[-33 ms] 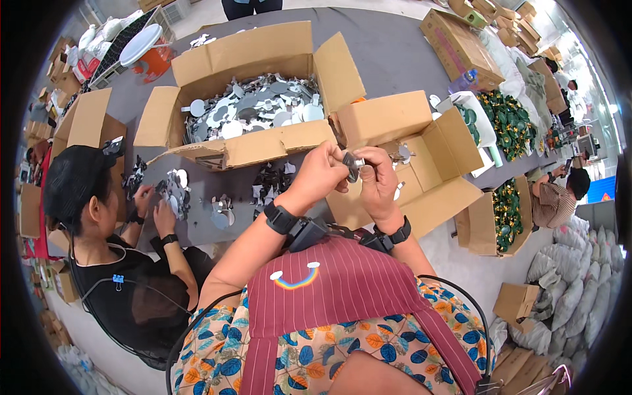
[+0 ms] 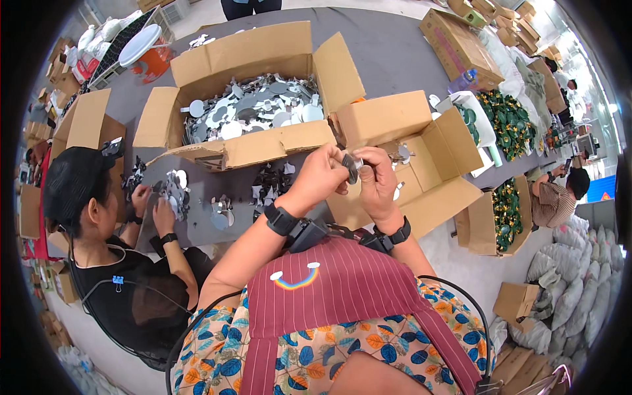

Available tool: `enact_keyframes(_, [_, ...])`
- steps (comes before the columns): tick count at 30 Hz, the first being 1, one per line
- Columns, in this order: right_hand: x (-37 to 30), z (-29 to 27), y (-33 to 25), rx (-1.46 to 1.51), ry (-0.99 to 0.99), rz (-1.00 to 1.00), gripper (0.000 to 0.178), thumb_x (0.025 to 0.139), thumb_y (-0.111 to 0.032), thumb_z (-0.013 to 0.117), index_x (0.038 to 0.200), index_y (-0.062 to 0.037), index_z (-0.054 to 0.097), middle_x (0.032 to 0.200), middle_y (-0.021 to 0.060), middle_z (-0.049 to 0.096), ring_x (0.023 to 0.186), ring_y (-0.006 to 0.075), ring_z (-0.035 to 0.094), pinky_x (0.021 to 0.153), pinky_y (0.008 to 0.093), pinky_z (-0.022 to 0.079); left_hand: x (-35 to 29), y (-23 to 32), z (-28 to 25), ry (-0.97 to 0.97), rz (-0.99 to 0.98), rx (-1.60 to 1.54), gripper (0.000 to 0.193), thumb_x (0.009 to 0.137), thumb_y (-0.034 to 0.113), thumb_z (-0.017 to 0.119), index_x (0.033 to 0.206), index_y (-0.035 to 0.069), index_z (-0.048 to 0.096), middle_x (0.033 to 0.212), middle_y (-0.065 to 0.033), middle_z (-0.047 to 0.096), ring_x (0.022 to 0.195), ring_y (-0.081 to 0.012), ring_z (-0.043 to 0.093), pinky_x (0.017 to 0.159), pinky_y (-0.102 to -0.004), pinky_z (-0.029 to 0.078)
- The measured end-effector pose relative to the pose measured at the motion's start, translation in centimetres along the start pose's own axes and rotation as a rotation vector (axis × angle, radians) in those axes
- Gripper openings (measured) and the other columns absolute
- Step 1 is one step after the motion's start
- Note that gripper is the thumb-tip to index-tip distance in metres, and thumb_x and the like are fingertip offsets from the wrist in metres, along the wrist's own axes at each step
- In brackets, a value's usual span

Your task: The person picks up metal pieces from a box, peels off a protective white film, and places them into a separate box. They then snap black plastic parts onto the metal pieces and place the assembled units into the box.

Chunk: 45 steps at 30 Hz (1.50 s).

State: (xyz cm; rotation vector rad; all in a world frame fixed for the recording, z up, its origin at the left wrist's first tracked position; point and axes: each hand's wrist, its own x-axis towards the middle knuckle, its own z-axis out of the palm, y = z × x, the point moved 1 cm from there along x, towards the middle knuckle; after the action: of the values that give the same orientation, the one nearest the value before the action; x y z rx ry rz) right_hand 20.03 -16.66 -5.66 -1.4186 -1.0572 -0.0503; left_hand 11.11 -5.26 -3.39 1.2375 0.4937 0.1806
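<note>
Close together in front of my chest, both hands grip a small dark, flat, rounded piece. My left hand pinches its dark side with thumb and fingers. From the other side, the closed thumb and fingers of my right hand hold its light edge; part of the piece is hidden by fingers. Beyond my left hand stands an open carton heaped with grey and white flat pieces. Under and beside my right hand is another open carton, with a few similar pieces inside.
At left, a co-worker in black handles pieces on the grey table. Dark scraps lie beside my left forearm. Rightward are a white bin, green-and-gold pieces and a closed carton. An orange bucket stands far left.
The dark piece has turned slightly between my fingers. Both hands stay in nearly the same place.
</note>
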Motion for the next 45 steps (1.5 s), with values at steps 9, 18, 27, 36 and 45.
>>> enact_keyframes(9, [0.1, -0.6, 0.2, 0.156, -0.094, 0.113, 0.014, 0.089, -0.009, 0.054, 0.099, -0.0004, 0.057, 0.098, 0.0128, 0.058, 0.086, 0.0208, 0.058, 0.075, 0.0295, 0.046, 1.3, -0.3, -1.5, -0.308, -0.269, 0.028, 0.021, 0.087, 0.013, 0.046, 0.073, 0.001, 0.056, 0.059, -0.0030, 0.054, 0.043, -0.0104, 0.052, 0.040, -0.0224, 0.043])
enact_keyframes(18, [0.4, -2.0, 1.2, 0.267, -0.102, 0.193, 0.019, 0.092, -0.013, 0.053, 0.106, -0.0009, 0.053, 0.099, 0.0074, 0.057, 0.088, 0.0130, 0.055, 0.076, 0.0259, 0.045, 2.3, -1.7, -0.4, -0.303, -0.078, -0.085, 0.021, 0.085, 0.011, 0.045, 0.071, 0.000, 0.056, 0.055, -0.0043, 0.054, 0.046, -0.0106, 0.051, 0.045, -0.0244, 0.042])
enact_keyframes(27, [-1.8, -2.6, 4.4, 0.837, 0.359, 0.614, 0.014, 0.094, -0.013, 0.048, 0.103, -0.0026, 0.052, 0.098, 0.0060, 0.059, 0.087, 0.0139, 0.059, 0.078, 0.0294, 0.049, 2.7, -3.2, -0.5, -0.229, -0.224, -0.097, 0.014, 0.085, 0.009, 0.045, 0.074, 0.003, 0.050, 0.059, -0.0031, 0.049, 0.048, -0.0110, 0.048, 0.044, -0.0259, 0.042])
enact_keyframes(36, [-5.5, -11.5, 13.9, 0.603, 0.834, 0.688, 0.008, 0.093, -0.009, 0.048, 0.097, -0.0031, 0.052, 0.091, 0.0074, 0.059, 0.082, 0.0153, 0.060, 0.078, 0.0331, 0.050, 1.7, -4.7, -5.0, -0.265, -0.355, 0.080, 0.013, 0.084, 0.010, 0.045, 0.077, 0.002, 0.052, 0.058, -0.0026, 0.049, 0.045, -0.0102, 0.044, 0.041, -0.0246, 0.038])
enact_keyframes(45, [-7.0, -9.5, 23.1, -0.009, 0.447, 1.319, 0.013, 0.084, -0.012, 0.059, 0.085, 0.0005, 0.055, 0.085, 0.0085, 0.059, 0.069, 0.0158, 0.054, 0.063, 0.0298, 0.046, 0.4, -11.5, -11.3, 0.033, -0.170, 0.262, 0.038, 0.072, -0.001, 0.050, 0.109, 0.008, 0.053, 0.088, -0.0045, 0.056, 0.071, -0.0123, 0.054, 0.061, -0.0249, 0.046])
